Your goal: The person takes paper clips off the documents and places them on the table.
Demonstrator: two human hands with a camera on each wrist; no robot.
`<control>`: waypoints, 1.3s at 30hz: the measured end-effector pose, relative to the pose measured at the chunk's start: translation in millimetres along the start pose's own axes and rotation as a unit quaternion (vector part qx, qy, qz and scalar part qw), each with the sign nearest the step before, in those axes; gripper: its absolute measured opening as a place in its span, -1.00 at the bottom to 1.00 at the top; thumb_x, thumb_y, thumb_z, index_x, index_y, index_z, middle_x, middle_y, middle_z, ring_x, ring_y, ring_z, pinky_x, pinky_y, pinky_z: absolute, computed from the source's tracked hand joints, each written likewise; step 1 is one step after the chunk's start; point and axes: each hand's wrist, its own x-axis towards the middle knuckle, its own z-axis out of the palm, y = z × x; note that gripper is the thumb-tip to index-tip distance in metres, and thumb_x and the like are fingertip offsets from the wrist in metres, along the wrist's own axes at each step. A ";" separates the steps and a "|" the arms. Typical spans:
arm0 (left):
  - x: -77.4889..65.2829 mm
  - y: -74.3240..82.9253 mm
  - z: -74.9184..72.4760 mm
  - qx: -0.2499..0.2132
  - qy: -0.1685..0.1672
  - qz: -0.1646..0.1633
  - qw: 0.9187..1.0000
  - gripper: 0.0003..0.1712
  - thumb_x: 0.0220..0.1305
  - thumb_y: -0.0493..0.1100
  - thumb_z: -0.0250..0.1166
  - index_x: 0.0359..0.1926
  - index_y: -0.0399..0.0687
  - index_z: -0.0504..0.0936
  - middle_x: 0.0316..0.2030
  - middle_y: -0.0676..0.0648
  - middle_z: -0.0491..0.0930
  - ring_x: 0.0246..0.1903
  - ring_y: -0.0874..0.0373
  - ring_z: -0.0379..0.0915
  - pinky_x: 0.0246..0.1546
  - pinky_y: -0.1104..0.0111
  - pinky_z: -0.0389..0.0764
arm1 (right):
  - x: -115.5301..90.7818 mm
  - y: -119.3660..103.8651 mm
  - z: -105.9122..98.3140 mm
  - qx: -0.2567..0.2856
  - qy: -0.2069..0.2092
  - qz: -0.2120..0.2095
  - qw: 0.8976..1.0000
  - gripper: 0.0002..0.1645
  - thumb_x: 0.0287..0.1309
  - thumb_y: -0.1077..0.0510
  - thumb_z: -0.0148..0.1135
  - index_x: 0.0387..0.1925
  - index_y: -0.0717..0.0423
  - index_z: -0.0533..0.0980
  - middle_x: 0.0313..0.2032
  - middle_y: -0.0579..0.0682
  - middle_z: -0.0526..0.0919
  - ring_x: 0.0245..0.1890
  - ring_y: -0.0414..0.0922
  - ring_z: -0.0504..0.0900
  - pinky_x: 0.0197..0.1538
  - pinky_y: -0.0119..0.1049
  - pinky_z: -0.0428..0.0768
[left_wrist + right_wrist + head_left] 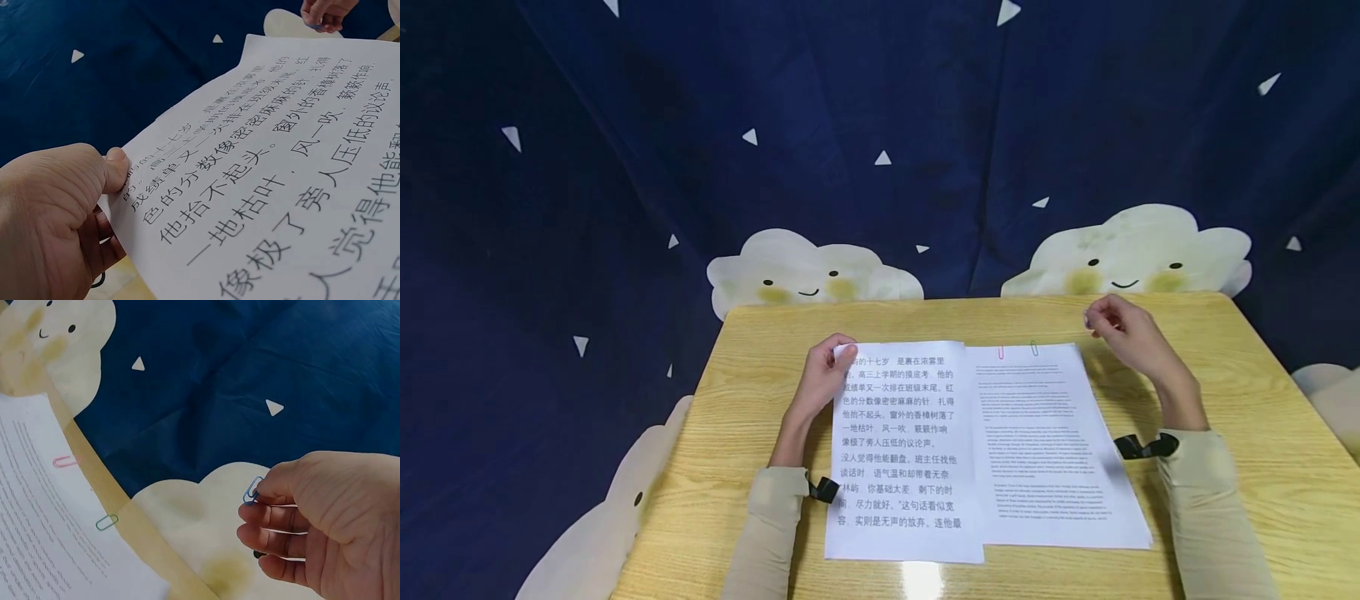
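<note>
My left hand (pixel 826 375) pinches the upper left corner of a printed sheet (pixel 898 450) with large Chinese characters, thumb on top and fingers beneath. In the left wrist view this paper (pixel 250 169) is lifted and tilted at the held edge. Between thumb and forefinger, my right hand (pixel 1131 337) pinches a blue paper clip (pixel 252 490), raised over the table's far right part. To the left of that hand lies a sheet with small print (pixel 1045 450). A pink paper clip (pixel 1001 352) and a green paper clip (pixel 1034 348) sit on its top edge.
The wooden table (pixel 1262 375) ends just beyond the papers. Behind it hangs a dark blue curtain (pixel 850 100) with white triangles and smiling clouds. The Chinese sheet overlaps the left side of the small-print sheet. A black band (pixel 1146 447) circles the right wrist.
</note>
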 end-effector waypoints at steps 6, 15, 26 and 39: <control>0.0 0.1 -1.3 -0.004 0.004 0.004 1.000 -0.81 0.54 -0.38 0.17 -0.09 -0.52 0.62 -0.37 -0.40 0.68 -0.53 0.10 0.60 -0.52 0.41 0.54 | -0.1 7.3 0.3 -0.009 0.005 0.019 1.000 -0.68 0.64 0.11 -0.07 0.01 0.30 0.47 -0.16 0.21 0.58 -0.22 0.07 0.58 -0.33 -0.48 0.49; -0.6 0.6 -6.0 0.014 0.014 0.007 1.000 -0.79 0.54 -0.37 0.17 -0.07 -0.54 0.62 -0.35 -0.47 0.65 -0.52 0.02 0.58 -0.51 0.40 0.52 | 0.8 23.1 1.8 -0.027 0.010 0.046 0.999 -0.57 0.66 -0.01 -0.12 0.03 0.31 0.44 -0.15 0.25 0.57 -0.22 0.12 0.56 -0.36 -0.44 0.49; -1.5 -3.6 -7.4 0.027 0.071 0.014 0.997 -0.82 0.49 -0.40 0.22 -0.09 -0.54 0.65 -0.43 -0.49 0.56 -0.57 0.07 0.44 -0.54 0.48 0.42 | -3.3 41.2 6.7 -0.063 0.044 0.096 0.992 -0.54 0.65 -0.01 -0.15 0.04 0.36 0.42 -0.15 0.27 0.52 -0.24 0.08 0.46 -0.41 -0.33 0.43; 9.1 -49.0 -8.9 0.037 0.120 0.016 0.992 -0.80 0.50 -0.29 0.25 -0.12 -0.41 0.70 -0.47 -0.39 0.55 -0.59 0.23 0.33 -0.57 0.48 0.32 | -6.8 65.8 4.4 -0.087 0.044 0.137 0.986 -0.54 0.61 0.03 -0.09 0.00 0.43 0.43 -0.21 0.30 0.51 -0.29 0.09 0.46 -0.38 -0.20 0.43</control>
